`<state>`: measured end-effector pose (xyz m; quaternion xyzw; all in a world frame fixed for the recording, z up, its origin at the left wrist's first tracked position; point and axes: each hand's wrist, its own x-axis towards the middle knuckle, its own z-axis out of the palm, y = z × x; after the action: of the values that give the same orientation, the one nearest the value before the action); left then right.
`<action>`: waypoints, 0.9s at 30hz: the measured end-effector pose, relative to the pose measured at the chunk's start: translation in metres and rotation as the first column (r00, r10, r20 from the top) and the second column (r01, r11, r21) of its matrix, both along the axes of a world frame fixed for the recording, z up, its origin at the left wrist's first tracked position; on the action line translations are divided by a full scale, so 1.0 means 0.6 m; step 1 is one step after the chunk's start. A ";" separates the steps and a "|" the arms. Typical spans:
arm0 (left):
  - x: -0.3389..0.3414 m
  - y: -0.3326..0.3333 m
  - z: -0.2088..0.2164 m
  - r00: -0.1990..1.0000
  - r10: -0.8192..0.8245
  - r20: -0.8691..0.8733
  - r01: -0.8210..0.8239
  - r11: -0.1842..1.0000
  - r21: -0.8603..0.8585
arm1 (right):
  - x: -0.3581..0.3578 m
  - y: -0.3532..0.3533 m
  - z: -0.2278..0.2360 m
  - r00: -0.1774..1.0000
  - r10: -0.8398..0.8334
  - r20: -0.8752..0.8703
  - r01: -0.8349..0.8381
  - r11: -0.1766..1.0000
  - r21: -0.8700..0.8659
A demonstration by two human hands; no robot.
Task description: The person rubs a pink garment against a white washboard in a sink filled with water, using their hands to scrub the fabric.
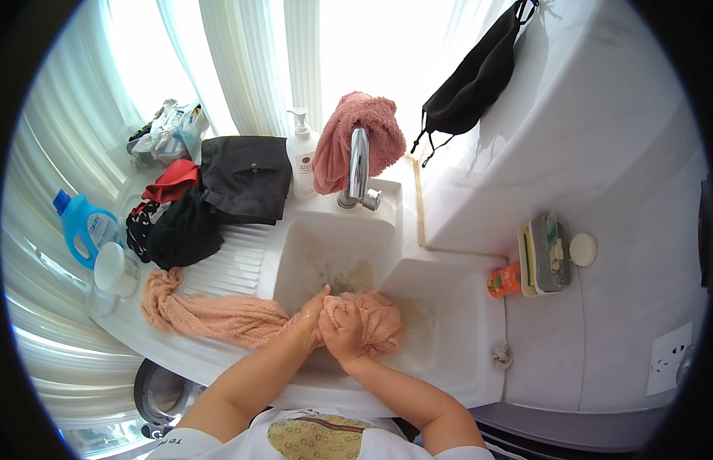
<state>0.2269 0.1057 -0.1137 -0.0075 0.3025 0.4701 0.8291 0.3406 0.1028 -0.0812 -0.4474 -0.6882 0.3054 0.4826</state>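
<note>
A long peach knitted cloth (233, 318) stretches from the ribbed washboard on the left to the sink (441, 360), where its bunched right end hangs over the basin. Fingers curled into a fist, my right hand (343, 330) grips the bunched part. Right beside it, my left hand (310, 316) holds the same cloth with the thumb raised; its other fingers are mostly hidden. Both hands are close together at the basin's middle. Behind them rises a chrome faucet (358, 165) with a pink towel (337, 153) draped around it.
Dark clothes (189, 230) and a folded black garment (247, 180) lie on the washboard. A blue detergent bottle (88, 230) and white tub (115, 270) stand left, a white pump bottle (302, 161) behind. A wall holder (544, 257) and orange container (504, 280) are right; a black mask (471, 84) hangs above.
</note>
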 end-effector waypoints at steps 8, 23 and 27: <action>0.042 0.009 0.138 0.797 -0.170 -0.579 0.125 0.985 -0.117 | 0.069 0.089 -0.064 0.990 -0.033 0.136 0.035 0.999 -0.015; -0.060 -0.040 0.221 -0.386 0.158 -0.909 0.719 0.668 -0.189 | 0.260 0.113 0.067 0.440 0.249 0.863 0.207 0.907 -0.368; -0.028 -0.014 0.284 0.164 0.129 -0.978 0.559 0.804 0.200 | 0.148 0.067 0.082 0.866 0.443 0.233 -0.380 0.885 -0.269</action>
<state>0.2103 0.0971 0.0569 0.5630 0.6091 0.2969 0.4732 0.4295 0.1429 -0.0317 -0.3784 -0.7936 0.4058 0.2495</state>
